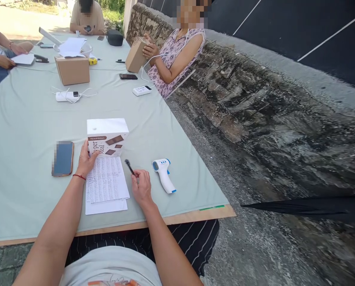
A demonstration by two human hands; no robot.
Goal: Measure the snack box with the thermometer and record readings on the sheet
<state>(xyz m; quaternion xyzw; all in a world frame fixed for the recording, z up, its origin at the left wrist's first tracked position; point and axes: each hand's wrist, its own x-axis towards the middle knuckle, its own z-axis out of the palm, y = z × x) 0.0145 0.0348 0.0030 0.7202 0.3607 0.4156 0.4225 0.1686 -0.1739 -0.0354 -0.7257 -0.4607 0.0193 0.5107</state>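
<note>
A white printed box [108, 137] with pictures of brown chocolate bars stands at the top end of the papers. My left hand [88, 161] grips its lower left side, the thumb across the front face and the fingers partly hidden along the edge. Below the box lie sheets of paper [107, 182] covered in small handwriting, stacked slightly askew. My right hand [140, 186], just right of the sheets, is closed around a black pen [129, 166] that points up and left. A white and blue infrared thermometer [164, 174] lies to the right of this hand.
A smartphone [63, 159] lies left of my left hand. Farther along the cloth-covered table [31, 159] are a cardboard box [72, 70], a white device with a cable [66, 96] and other phones. Three people sit around it; one on the right holds a cardboard box [136, 55].
</note>
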